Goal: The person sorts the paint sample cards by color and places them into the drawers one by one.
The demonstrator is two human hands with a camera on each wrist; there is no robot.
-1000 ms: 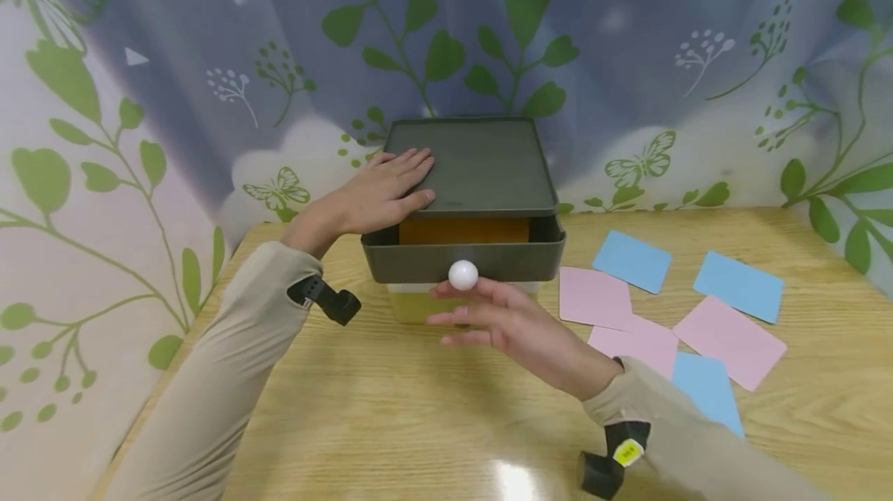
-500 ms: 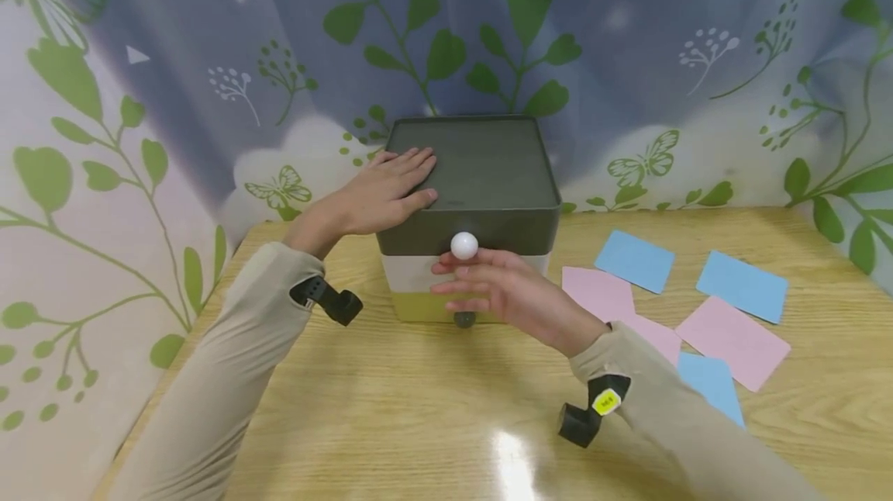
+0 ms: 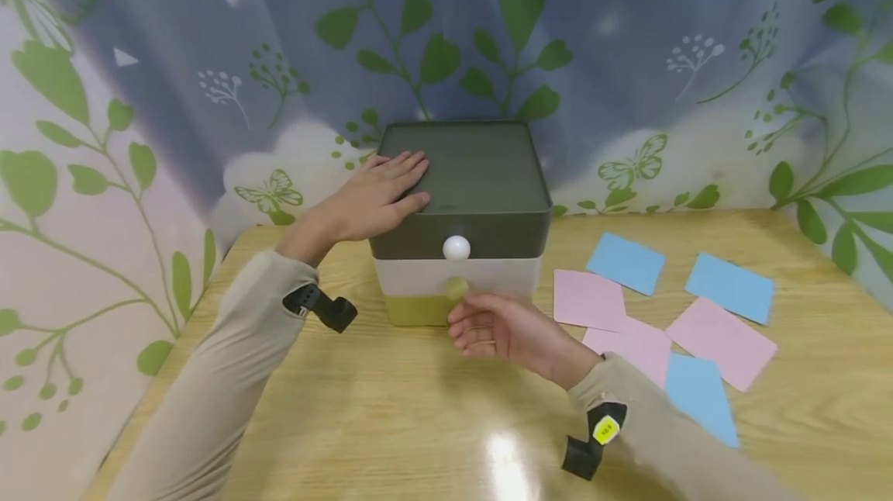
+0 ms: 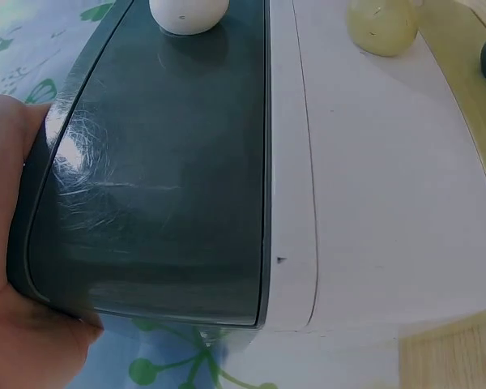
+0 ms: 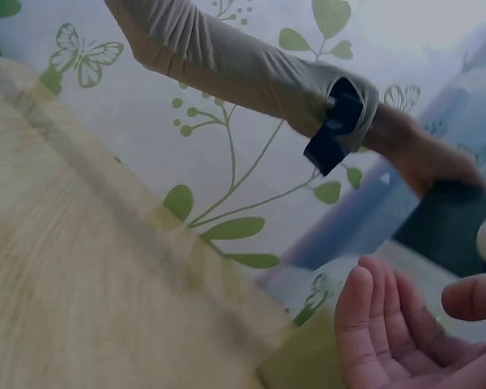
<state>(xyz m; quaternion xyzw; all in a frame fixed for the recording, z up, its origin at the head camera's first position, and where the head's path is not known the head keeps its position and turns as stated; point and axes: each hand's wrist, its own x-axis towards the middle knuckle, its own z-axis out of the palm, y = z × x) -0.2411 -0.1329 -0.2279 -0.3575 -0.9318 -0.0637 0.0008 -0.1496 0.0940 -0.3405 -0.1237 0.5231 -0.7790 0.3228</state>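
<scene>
Atop the drawer box [image 3: 481, 167], left hand [image 3: 380, 198] flat, fingers straight; top drawer [image 3: 502, 237] now closed, likely done; right hand [image 3: 512, 334] lowered beside yellow knob [image 3: 456, 288], fingers loosely curled, empty.

The grey, white and yellow box-shaped drawer unit [image 3: 495, 231] stands on the pale wooden table [image 3: 349, 431], before the leaf-patterned blue cloth curtain [image 3: 456, 20]; the left hand [image 3: 380, 192] lies on its top's left, the right hand [image 3: 512, 330] before its lower front, flat pink cards [image 3: 722, 342] and blue cards [image 3: 730, 286] to the unit's right
</scene>
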